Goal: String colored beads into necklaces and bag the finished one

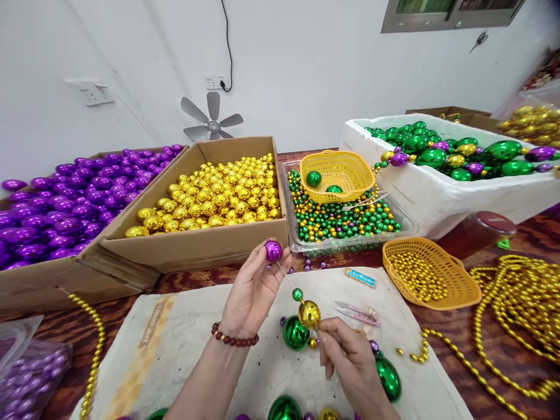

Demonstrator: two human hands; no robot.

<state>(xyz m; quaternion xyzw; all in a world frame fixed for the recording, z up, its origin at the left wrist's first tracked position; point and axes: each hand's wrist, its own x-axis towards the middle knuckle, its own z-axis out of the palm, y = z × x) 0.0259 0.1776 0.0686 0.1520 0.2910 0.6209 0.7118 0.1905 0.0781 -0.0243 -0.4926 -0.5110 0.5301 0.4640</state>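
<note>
A shiny purple bead [273,250] sits between the thumb and fingertips of my left hand [251,294], raised above the white cloth [184,338]. From it a thin pale cord or wire runs down to a small green bead [297,294] and a larger gold bead [309,314]. Just below the gold bead, my right hand [350,356] is pinched on the strand; its fingers hide the exact grip. Beneath lies a big green bead [296,333]. Another green bead [388,378] shows beside my right wrist. More beads line the lower edge, partly cut off.
Cardboard boxes hold purple beads [96,186] and gold beads [219,192]. A clear tray [350,240] of small mixed beads carries a yellow basket [343,196]. Thread snips [359,315] lie on the cloth. Right are another basket [464,294], gold bead strands [520,303] and a foam box [394,198].
</note>
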